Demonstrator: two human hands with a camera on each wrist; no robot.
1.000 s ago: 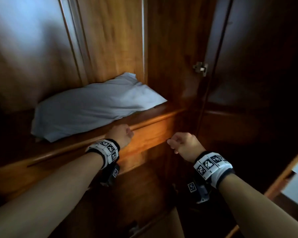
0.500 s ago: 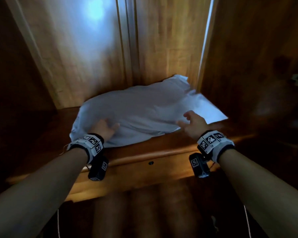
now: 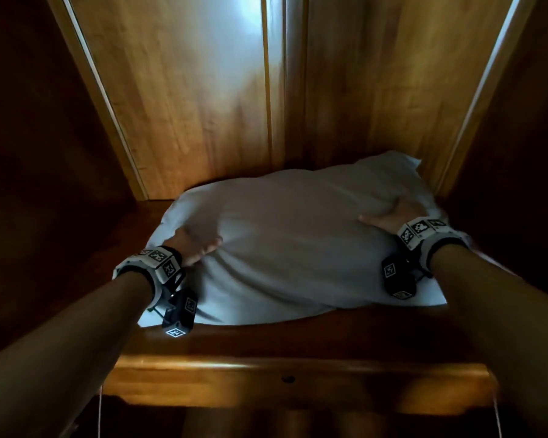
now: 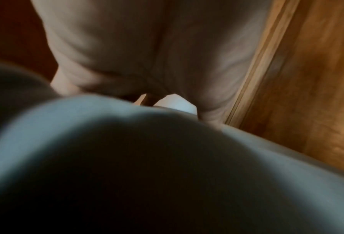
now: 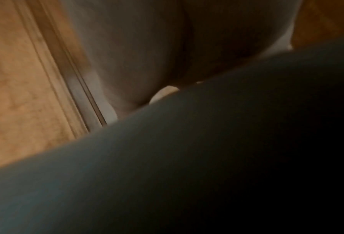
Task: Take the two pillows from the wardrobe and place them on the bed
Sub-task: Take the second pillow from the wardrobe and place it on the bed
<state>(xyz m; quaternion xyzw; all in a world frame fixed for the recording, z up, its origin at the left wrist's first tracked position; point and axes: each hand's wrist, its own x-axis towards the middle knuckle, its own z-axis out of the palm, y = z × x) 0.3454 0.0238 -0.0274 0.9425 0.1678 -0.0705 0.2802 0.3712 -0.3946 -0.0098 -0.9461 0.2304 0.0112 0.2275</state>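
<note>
One white pillow (image 3: pixel 291 248) lies on the wooden wardrobe shelf (image 3: pixel 282 339). My left hand (image 3: pixel 193 245) grips its left end, thumb on top and fingers sunk into the fabric. My right hand (image 3: pixel 389 218) holds the right end the same way, thumb pointing inward, fingers hidden behind a fold. In the left wrist view the palm (image 4: pixel 147 47) meets the bulging pillow (image 4: pixel 127 158); the right wrist view shows the right palm (image 5: pixel 147 47) against the pillow (image 5: pixel 187 158). No second pillow is in view.
Wooden back panels (image 3: pixel 203 105) rise right behind the pillow. Dark side walls close in on the left (image 3: pixel 45 153) and right (image 3: pixel 525 153). The shelf's thick front edge (image 3: pixel 298 384) runs below my wrists.
Both hands went from curled in front of the shelf edge to reaching forward and then taking hold of the pillow's two ends. The view has moved closer and centred on the pillow.
</note>
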